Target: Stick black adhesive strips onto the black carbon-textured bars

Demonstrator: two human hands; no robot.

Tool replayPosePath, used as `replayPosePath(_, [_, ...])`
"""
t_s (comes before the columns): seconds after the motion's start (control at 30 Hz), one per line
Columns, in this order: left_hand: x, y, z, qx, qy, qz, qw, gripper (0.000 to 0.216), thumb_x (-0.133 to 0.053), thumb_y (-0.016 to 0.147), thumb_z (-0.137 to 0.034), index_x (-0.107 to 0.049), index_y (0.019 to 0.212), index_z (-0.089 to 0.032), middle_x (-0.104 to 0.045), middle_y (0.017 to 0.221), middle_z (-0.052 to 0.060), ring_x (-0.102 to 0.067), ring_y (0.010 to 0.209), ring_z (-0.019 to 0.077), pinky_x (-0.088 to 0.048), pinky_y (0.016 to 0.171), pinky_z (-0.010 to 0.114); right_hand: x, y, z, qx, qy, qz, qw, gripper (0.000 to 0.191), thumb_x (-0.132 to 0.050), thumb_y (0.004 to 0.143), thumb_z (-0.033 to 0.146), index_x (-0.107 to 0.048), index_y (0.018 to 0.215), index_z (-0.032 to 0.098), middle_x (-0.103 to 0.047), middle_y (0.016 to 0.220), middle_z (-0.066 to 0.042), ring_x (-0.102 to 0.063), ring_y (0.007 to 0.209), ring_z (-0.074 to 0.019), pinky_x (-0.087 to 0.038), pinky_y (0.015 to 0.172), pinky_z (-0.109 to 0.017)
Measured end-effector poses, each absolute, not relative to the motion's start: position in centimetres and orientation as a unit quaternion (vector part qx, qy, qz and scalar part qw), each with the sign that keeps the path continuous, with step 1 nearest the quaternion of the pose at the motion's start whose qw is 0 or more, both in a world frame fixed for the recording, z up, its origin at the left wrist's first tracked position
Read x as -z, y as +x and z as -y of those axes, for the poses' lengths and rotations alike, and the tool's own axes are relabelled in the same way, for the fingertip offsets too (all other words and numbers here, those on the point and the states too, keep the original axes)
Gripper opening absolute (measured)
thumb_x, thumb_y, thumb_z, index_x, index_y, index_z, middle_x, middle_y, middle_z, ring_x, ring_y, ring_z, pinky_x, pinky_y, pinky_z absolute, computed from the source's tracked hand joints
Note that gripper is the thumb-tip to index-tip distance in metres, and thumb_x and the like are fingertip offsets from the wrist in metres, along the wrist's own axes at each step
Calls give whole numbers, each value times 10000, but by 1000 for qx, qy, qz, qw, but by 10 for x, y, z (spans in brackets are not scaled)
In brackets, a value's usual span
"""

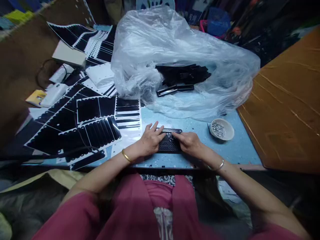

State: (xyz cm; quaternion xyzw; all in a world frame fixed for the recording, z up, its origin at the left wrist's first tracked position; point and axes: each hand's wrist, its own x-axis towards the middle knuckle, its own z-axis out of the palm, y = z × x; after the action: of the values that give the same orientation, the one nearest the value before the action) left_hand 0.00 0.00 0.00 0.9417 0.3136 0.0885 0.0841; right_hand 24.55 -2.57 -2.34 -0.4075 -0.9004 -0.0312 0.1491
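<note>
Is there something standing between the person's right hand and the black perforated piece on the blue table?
Nothing visible stands between them: the right hand lies over the right side of the black perforated piece and the left hand over its left. The white bowl sits farther right.

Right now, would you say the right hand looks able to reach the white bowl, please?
Probably yes: the white bowl sits uncovered on the blue tabletop, right of the right hand, with no large obstacle between, though that hand is at the black textured piece.
</note>
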Motion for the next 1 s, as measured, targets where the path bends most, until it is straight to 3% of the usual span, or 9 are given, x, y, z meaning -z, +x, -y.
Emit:
replayPosePath(0.37, [15, -8, 10, -131, 923, -345, 108, 520, -489, 772, -62, -615, 1268, -155, -537, 1394, 173, -402, 1334, 430, -354, 977, 604, 18, 245, 29, 38, -439, 896, 45, 508, -453, 770, 18, -664, 1205, 172, -628, 679, -61, -472, 568, -141, -237, 560, -291])
replayPosePath(0.57, [25, -15, 14, -168, 910, -362, 110, 478, -496, 807, -90, -633, 1257, -175, -514, 1401, 206, -376, 1351, 440, -348, 971, 607, 20, 266, 38, 39, -452, 891, 33, 502, -471, 757, 19, -665, 1202, 145, -609, 671, -62, -442, 578, -140, -208, 584, -303])
replayPosePath(0.77, [32, -18, 18, -200, 895, -380, 121, 479, -504, 842, -115, -601, 1294, -240, -446, 1470, 171, -268, 1417, 425, -306, 1003, 625, 26, 281, 46, 65, -448, 891, 39, 518, -485, 726, -2, -669, 1188, 144, -610, 642, -55, -451, 590, -149, -169, 581, -311])
replayPosePath(1.0, [34, -18, 18, -203, 896, -375, 124, 492, -514, 828, -96, -599, 1294, -229, -413, 1489, 182, -238, 1427, 431, -300, 1009, 622, 31, 276, 44, 51, -438, 896, 43, 503, -483, 723, -13, -654, 1184, 92, -641, 682, -79, -497, 600, -160, -240, 569, -301])
